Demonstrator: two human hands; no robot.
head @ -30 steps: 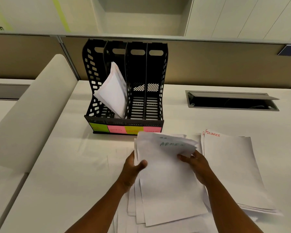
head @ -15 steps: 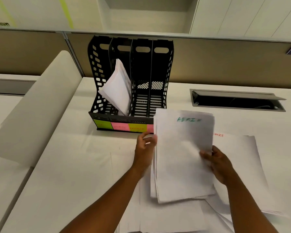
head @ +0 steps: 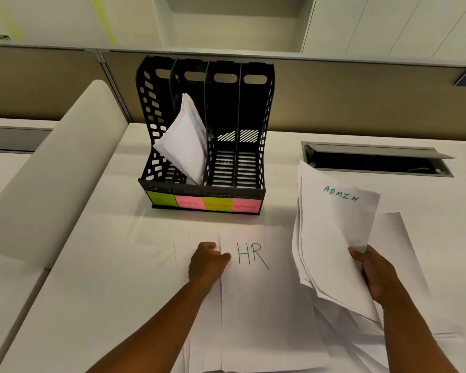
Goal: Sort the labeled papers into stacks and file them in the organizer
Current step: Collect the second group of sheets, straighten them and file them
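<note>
Right hand (head: 375, 273) gripping the ADMIN stack (head: 334, 238), lifted right of the organizer (head: 207, 135) | left hand (head: 207, 262) pinching the HR sheet (head: 253, 278) edge, lying on the tabletop (head: 92, 265) in front of the organizer | one stack (head: 183, 146) leaning in the organizer's second slot.

ADMIN stack (head: 334, 238) raised, HR stack (head: 253, 292) flat, organizer (head: 253, 162) upright

green sticky note (head: 159, 199) writing unreadable | HR sheet (head: 267, 305) bottom cut off
</note>
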